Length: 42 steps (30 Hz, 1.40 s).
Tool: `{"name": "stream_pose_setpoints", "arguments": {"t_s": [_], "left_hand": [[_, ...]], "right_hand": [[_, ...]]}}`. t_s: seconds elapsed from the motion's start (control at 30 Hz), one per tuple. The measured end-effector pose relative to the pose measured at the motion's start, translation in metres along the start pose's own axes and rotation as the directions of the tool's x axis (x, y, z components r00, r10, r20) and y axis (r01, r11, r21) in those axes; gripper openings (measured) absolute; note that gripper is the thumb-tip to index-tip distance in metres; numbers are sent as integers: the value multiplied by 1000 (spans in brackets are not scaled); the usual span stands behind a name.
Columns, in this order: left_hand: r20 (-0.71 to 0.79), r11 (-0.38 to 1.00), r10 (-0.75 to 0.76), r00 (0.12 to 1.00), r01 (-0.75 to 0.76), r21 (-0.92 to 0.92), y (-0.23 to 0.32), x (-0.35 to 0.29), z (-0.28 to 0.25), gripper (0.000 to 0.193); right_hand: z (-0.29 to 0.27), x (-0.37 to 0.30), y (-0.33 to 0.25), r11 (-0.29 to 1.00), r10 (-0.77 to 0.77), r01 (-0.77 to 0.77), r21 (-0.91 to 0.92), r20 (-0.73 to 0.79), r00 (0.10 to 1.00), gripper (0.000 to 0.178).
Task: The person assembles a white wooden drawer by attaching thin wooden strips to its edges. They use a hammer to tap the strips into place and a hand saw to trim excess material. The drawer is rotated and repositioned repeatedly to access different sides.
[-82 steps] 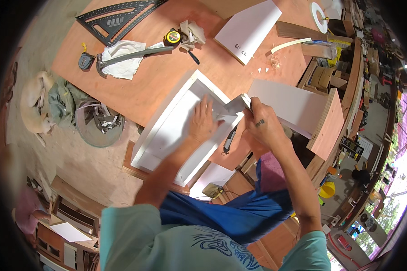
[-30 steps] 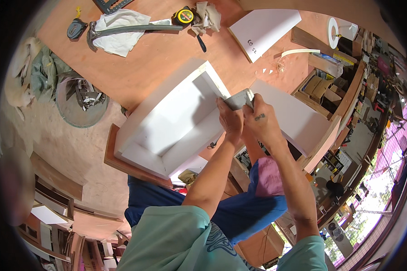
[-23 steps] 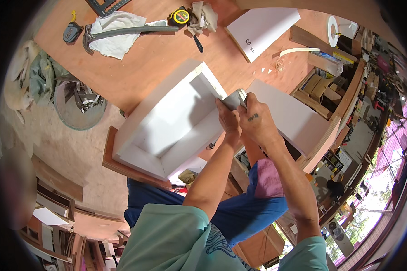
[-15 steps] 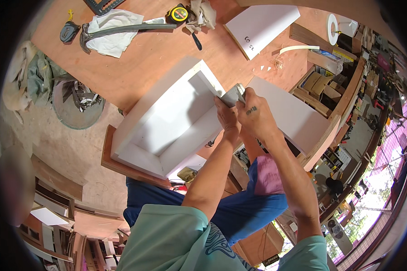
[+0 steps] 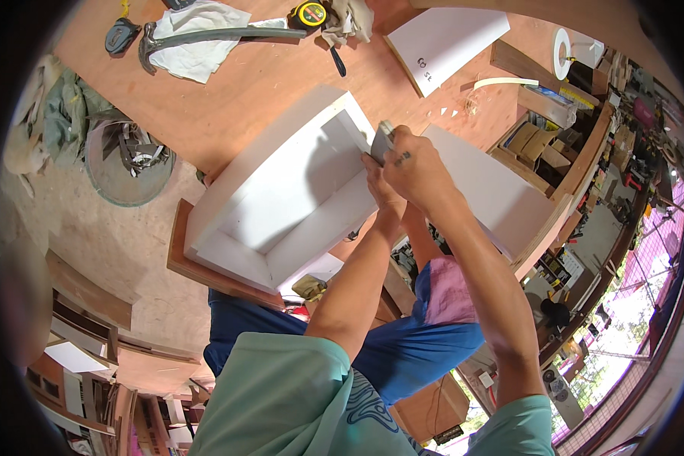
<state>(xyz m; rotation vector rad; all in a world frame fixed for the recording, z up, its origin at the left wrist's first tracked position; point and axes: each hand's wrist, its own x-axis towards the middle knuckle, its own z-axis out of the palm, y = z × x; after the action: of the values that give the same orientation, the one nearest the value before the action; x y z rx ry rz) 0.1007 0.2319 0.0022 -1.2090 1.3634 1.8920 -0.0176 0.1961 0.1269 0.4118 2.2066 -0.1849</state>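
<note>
A white open box (image 5: 270,148), shaped like a drawer, lies tilted in front of me with its hollow side up. My right hand (image 5: 419,163) is closed round a flat grey block with a pale edge (image 5: 384,139), whose exact kind I cannot make out. The block is against the rim at the box's far right corner. Just below it, my left hand (image 5: 385,186) has its fingertips curled on the same box edge. The right hand partly covers the left.
On the wooden tabletop (image 5: 182,114) lie a claw hammer (image 5: 228,34) on white cloth, a yellow-black tape measure (image 5: 309,15) and a white board (image 5: 448,45). Another white panel (image 5: 490,190) lies right of my hands. A round tub of scraps (image 5: 131,163) stands on the floor at left.
Both hands and the grey block have shifted slightly left and up along the box's corner. The view has tilted a little; the box stays in place.
</note>
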Motion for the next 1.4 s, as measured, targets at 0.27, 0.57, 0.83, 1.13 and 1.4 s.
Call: {"name": "stream_pose_setpoints", "arguments": {"t_s": [0.27, 0.57, 0.83, 1.13, 1.4], "left_hand": [[-91, 973, 66, 994, -44, 226, -44, 19, 14, 67], [121, 916, -146, 982, 180, -357, -2, 20, -4, 54], [-117, 982, -155, 981, 141, -125, -20, 26, 14, 54], [-70, 987, -35, 997, 45, 155, -13, 27, 13, 72], [-110, 990, -87, 990, 73, -125, 10, 31, 10, 62]], "right_hand": [[-3, -10, 0, 996, -82, 81, -34, -48, 995, 24], [3, -25, 8, 992, -96, 109, 56, -194, 976, 26], [-9, 4, -11, 998, -49, 50, 28, -53, 997, 25], [-9, 29, -32, 999, 16, -14, -32, 57, 998, 24], [-20, -1, -16, 997, -73, 70, -27, -121, 990, 21]]}}
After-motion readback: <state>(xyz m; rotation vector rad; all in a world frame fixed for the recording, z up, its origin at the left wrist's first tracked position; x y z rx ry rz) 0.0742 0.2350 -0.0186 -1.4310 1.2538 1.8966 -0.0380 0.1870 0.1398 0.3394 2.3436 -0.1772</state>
